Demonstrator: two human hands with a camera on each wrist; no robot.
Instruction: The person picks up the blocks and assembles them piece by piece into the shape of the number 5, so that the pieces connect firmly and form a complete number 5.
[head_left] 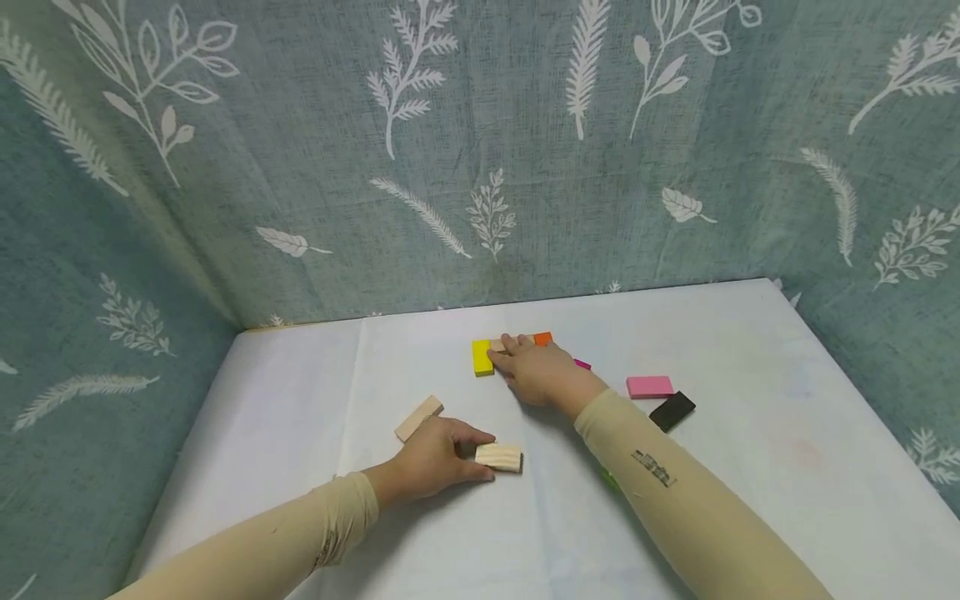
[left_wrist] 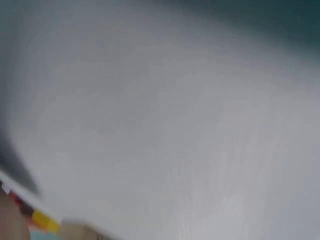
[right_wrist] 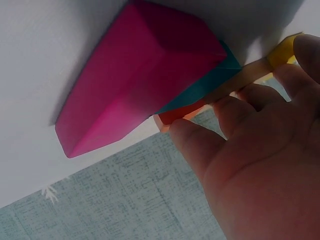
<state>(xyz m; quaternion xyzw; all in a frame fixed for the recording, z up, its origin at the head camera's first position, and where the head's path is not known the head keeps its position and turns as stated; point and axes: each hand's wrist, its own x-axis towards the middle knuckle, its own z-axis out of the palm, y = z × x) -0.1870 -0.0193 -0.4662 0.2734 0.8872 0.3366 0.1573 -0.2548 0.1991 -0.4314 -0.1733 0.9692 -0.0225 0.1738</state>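
Observation:
My left hand point(head_left: 435, 458) pinches the left end of a pale wooden block point(head_left: 504, 457) with wavy grain, low over the white table. Another plain wooden block point(head_left: 420, 417) lies just behind that hand. Farther back, my right hand point(head_left: 543, 373) reaches to a row of blocks, its spread fingers touching a plain wooden block point(head_left: 517, 340) between a yellow block point(head_left: 482, 357) and an orange block point(head_left: 543, 338). The right wrist view shows the fingers point(right_wrist: 250, 100) along this row, with a teal block point(right_wrist: 205, 87) and a magenta block point(right_wrist: 125, 85) beside it.
Right of the right hand lie a pink block point(head_left: 650, 386) and a black block point(head_left: 672, 411). A green block point(head_left: 609, 477) is partly hidden under the right sleeve. Patterned green cloth point(head_left: 480, 167) rises behind the white table point(head_left: 292, 400). The left wrist view is mostly blurred tabletop.

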